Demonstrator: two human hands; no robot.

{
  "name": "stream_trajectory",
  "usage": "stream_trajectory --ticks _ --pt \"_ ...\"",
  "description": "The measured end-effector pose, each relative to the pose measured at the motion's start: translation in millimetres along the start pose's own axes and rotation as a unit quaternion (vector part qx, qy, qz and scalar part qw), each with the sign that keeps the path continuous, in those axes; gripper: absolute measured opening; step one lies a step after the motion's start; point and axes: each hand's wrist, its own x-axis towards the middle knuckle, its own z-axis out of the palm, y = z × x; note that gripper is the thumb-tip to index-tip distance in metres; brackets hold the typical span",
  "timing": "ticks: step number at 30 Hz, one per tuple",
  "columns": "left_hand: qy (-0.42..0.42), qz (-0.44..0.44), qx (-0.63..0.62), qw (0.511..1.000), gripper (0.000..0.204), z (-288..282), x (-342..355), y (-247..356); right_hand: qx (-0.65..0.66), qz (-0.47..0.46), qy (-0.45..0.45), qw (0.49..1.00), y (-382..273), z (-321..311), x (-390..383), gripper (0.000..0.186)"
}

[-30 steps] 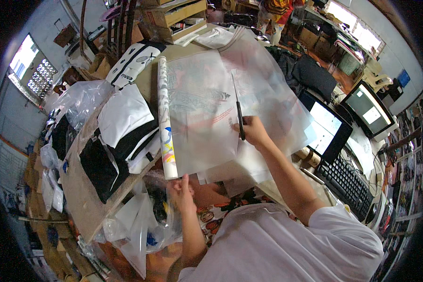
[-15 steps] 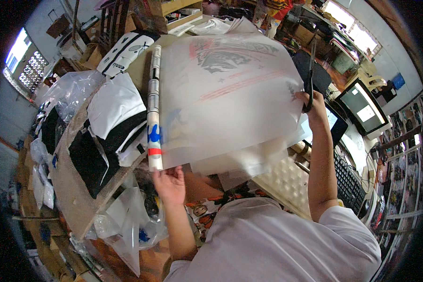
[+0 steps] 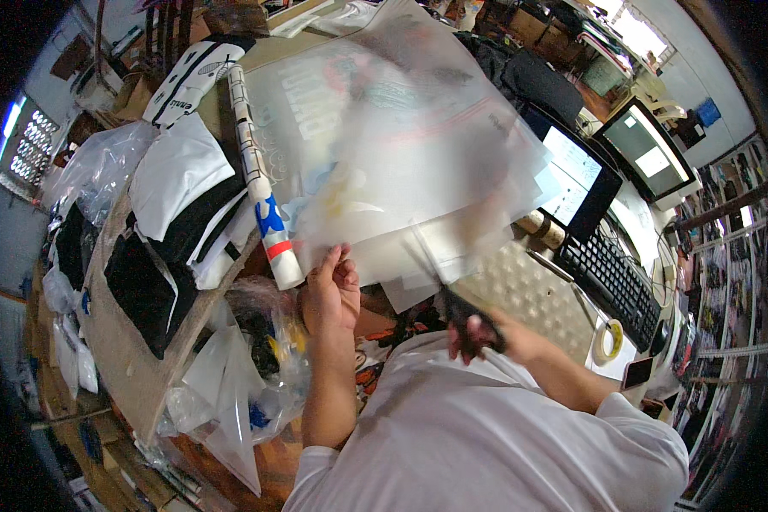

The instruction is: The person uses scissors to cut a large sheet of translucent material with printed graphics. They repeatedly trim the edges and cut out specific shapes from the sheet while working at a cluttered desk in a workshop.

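A large translucent film sheet (image 3: 452, 183) with faint red and grey prints spreads over the table, and other printed sheets show through it. Along its left side lies a rolled sheet (image 3: 252, 162) with blue and red marks near its close end. My left hand (image 3: 333, 294) pinches the near left corner of the film, just right of the roll's end. Close to my body, my right hand (image 3: 482, 335) grips black-handled scissors (image 3: 457, 307) by the handles. Their blades point up and away toward the film's near edge and are smeared by motion.
Folded white and black garments (image 3: 188, 179) lie on the left, beside clear plastic bags (image 3: 115, 162). On the right stand a laptop (image 3: 576, 183), a black keyboard (image 3: 610, 273), a monitor (image 3: 644, 149) and a yellow tape roll (image 3: 607, 341). A phone (image 3: 637, 373) sits at the right edge.
My right hand with the scissors has come from the film's far right edge down toward my body. The film's right side has dropped lower. My left hand has shifted slightly right and up along the corner.
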Motion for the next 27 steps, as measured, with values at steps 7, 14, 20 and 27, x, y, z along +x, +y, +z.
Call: stream_trajectory --ticks 7,14,20,27 --pt "0.025 0.016 -0.006 1.0 0.017 -5 2 -5 0.097 0.027 0.046 0.994 12 11 54 0.055" --pt "0.06 -0.017 0.097 0.993 0.028 42 10 -35 0.066 0.017 0.112 0.991 2 10 51 0.049" --pt "0.039 0.019 0.122 0.992 0.014 42 19 -37 0.062 0.04 0.034 0.997 11 -9 15 0.051" --pt "0.053 -0.02 0.166 0.984 0.012 46 16 -35 0.137 0.02 0.104 0.985 0 2 66 0.038"
